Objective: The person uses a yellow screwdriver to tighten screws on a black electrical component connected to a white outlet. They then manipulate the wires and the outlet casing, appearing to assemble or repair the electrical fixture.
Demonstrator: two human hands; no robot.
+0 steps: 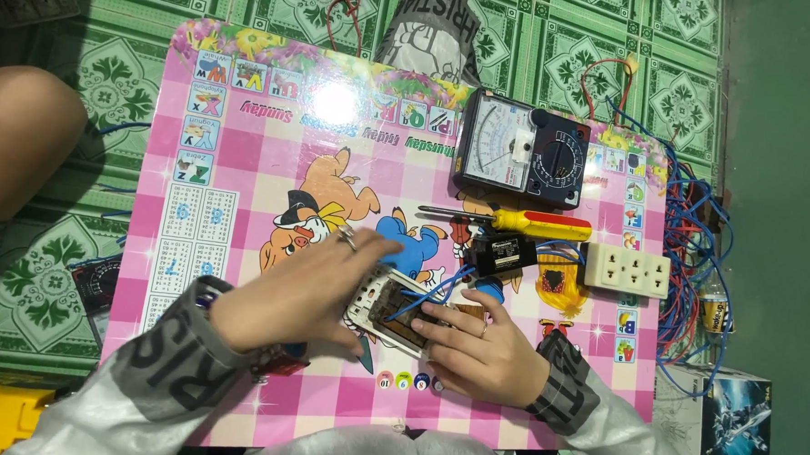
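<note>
On a pink cartoon-printed table (239, 171), my left hand (308, 291), with a ring on one finger, lies across a white electrical switch plate (395, 314) turned on its back, showing brown inner parts. My right hand (478, 347) grips the plate's near right edge from below. Blue wires (439, 288) run from the plate toward a small black box-shaped component (504, 250) just beyond it.
A yellow-and-red handled screwdriver (523, 220) lies behind the black component. An analog multimeter (522, 150) sits at the far right. A cream socket plate (627, 271) rests near the right edge beside tangled blue and red wires (692, 242). Someone's knee (14, 135) is at left.
</note>
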